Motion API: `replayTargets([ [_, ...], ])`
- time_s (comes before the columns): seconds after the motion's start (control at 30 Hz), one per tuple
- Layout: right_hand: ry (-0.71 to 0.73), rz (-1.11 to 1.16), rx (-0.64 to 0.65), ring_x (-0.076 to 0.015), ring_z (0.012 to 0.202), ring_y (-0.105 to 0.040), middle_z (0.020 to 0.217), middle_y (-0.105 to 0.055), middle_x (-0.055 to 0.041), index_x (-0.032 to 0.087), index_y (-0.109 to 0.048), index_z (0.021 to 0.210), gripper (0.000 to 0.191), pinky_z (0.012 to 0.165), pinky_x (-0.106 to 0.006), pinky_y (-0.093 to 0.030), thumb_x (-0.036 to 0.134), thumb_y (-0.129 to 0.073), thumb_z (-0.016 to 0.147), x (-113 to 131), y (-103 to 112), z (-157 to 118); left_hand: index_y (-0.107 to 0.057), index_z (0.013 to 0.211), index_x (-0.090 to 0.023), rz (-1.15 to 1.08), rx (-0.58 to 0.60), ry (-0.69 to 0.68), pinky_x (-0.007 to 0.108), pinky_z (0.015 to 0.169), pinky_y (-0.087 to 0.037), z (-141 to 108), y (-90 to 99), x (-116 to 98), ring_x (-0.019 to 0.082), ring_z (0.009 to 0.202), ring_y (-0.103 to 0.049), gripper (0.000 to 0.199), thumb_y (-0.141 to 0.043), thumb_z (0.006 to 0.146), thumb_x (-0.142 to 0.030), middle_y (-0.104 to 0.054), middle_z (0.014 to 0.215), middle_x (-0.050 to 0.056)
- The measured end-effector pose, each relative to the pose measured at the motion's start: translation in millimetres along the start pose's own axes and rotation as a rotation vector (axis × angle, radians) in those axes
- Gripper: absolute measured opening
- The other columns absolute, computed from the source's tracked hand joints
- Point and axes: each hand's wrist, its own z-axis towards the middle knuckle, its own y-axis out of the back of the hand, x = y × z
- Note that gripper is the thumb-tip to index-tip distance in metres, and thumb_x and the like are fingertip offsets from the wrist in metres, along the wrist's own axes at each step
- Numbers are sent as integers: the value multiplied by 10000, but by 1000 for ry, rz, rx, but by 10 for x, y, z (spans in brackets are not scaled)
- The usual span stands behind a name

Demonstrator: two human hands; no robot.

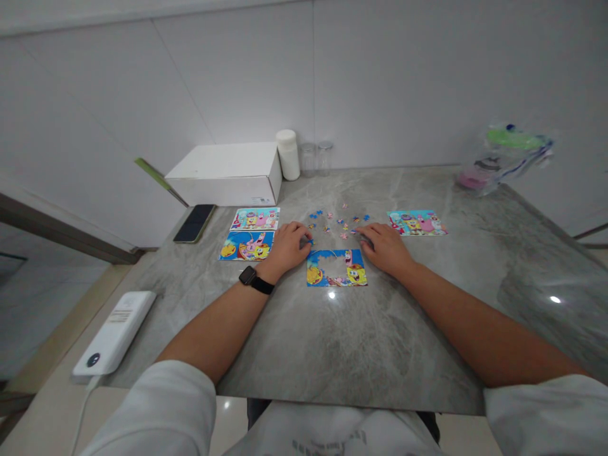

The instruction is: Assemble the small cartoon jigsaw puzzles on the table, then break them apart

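Note:
A partly filled jigsaw puzzle (pixel 313 276), blue and yellow with cartoon figures, lies between my hands with a grey gap in its middle. My left hand (pixel 289 247), wearing a black watch, rests at its upper left corner. Its thumb and bent forefinger close on a small puzzle piece (pixel 311 242). My right hand (pixel 386 249) lies at the upper right, fingers apart, the forefinger tip at a loose piece (pixel 354 232). Several loose puzzle pieces (pixel 340 221) are scattered beyond the puzzle. Left of my left hand is a blue picture card (pixel 247 246).
Another picture card (pixel 255 219) lies behind the blue one; a similar card (pixel 418 223) is at right. Along the wall stand a white box (pixel 223 174), a white bottle (pixel 287 155) and glasses (pixel 325 159). A phone (pixel 195 223), power bank (pixel 116 332) and plastic bag (pixel 503 158) sit near the edges.

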Motion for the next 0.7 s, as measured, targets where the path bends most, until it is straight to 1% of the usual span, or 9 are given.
replayTargets([
  [0.13, 10, 3, -6, -324, 1164, -611, 1282, -713, -146, 202, -688, 1376, 408, 1025, -454, -440, 287, -529, 1009, 3, 6, 7, -728, 929, -229, -99, -11, 14, 463, 998, -501, 25, 20, -5, 276, 1067, -647, 56, -703, 881, -241, -722, 1078, 68],
  [0.23, 13, 10, 2, -332, 1164, -613, 1290, -714, -153, 199, -689, 1380, 417, 1022, -472, -443, 287, -535, 1003, -1, 6, 9, -727, 906, -234, -240, -12, 61, 428, 949, -518, 37, 19, 8, 248, 976, -666, 44, -686, 899, -247, -750, 976, 40],
  [0.33, 12, 15, 8, -334, 1167, -612, 1294, -716, -153, 201, -686, 1387, 425, 1016, -476, -443, 288, -544, 996, -4, 4, 7, -733, 941, -234, -370, -47, 134, 391, 918, -533, 41, 7, 19, 225, 950, -677, 70, -675, 907, -255, -757, 972, 26],
  [0.43, 15, 17, 4, -328, 1166, -613, 1281, -718, -151, 191, -690, 1378, 418, 1019, -465, -440, 286, -543, 999, 0, 7, 5, -737, 962, -226, -456, -67, 174, 371, 921, -537, 40, 1, 14, 208, 933, -685, 101, -665, 923, -286, -761, 975, 21],
  [0.57, 21, 22, 8, -322, 1161, -616, 1265, -723, -149, 186, -691, 1379, 415, 1027, -456, -440, 288, -545, 1003, 11, 11, 7, -736, 966, -216, -519, -67, 180, 356, 908, -537, 38, -5, 7, 200, 920, -686, 136, -643, 938, -312, -758, 972, 25],
  [0.7, 23, 28, 12, -325, 1150, -620, 1257, -727, -153, 188, -693, 1379, 416, 1020, -464, -446, 287, -542, 1004, 11, 7, 8, -732, 958, -218, -524, -72, 177, 346, 888, -534, 38, -26, 24, 196, 910, -680, 129, -644, 932, -309, -745, 944, 18],
])
